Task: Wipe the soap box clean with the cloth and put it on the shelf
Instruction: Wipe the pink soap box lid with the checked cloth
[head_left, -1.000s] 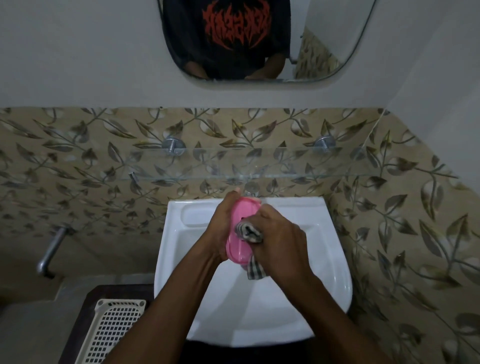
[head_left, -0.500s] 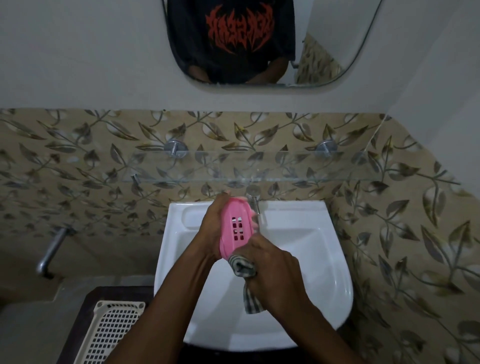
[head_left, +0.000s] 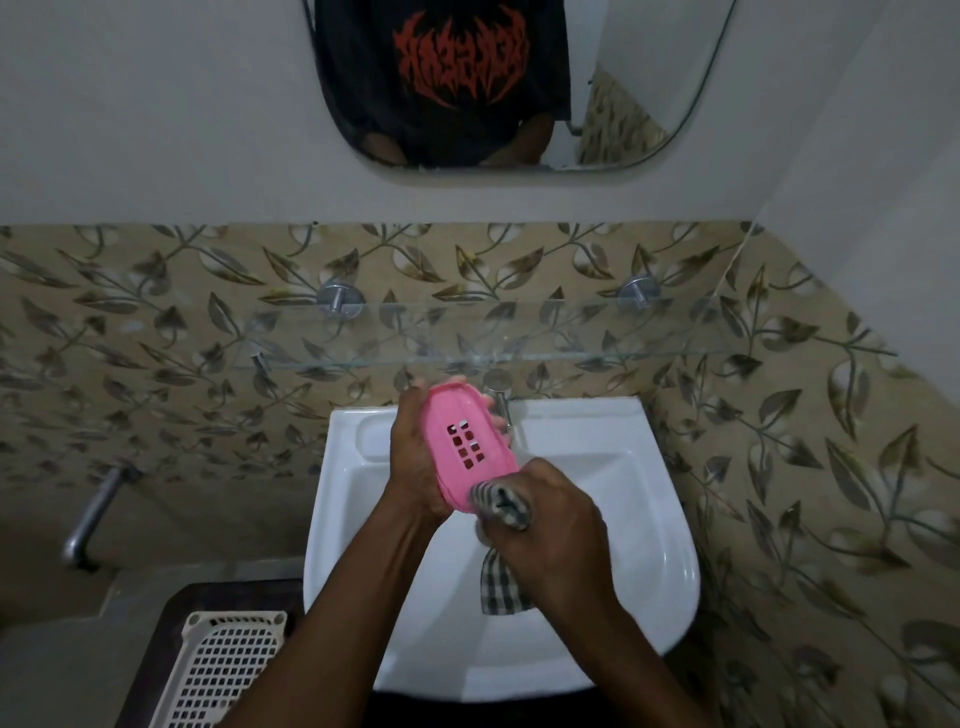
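Observation:
The pink soap box (head_left: 465, 447) is tilted over the white sink (head_left: 660, 545), its slotted face turned toward me. My left hand (head_left: 413, 457) grips it from the left and behind. A checked cloth (head_left: 501, 545) is bunched in my right hand (head_left: 550, 525), pressed against the box's lower end, with one tail hanging toward the basin. The glass shelf (head_left: 597, 343) runs along the tiled wall just above the sink.
A tap (head_left: 500, 395) stands behind the soap box at the sink's back edge. A cream perforated basket (head_left: 228, 670) sits on a dark surface at the lower left. A metal pipe (head_left: 96, 514) juts from the left wall. A mirror (head_left: 519, 83) hangs above.
My right hand has slid the cloth down from the middle of the soap box to its lower end. The box has turned, so its slotted face shows more fully.

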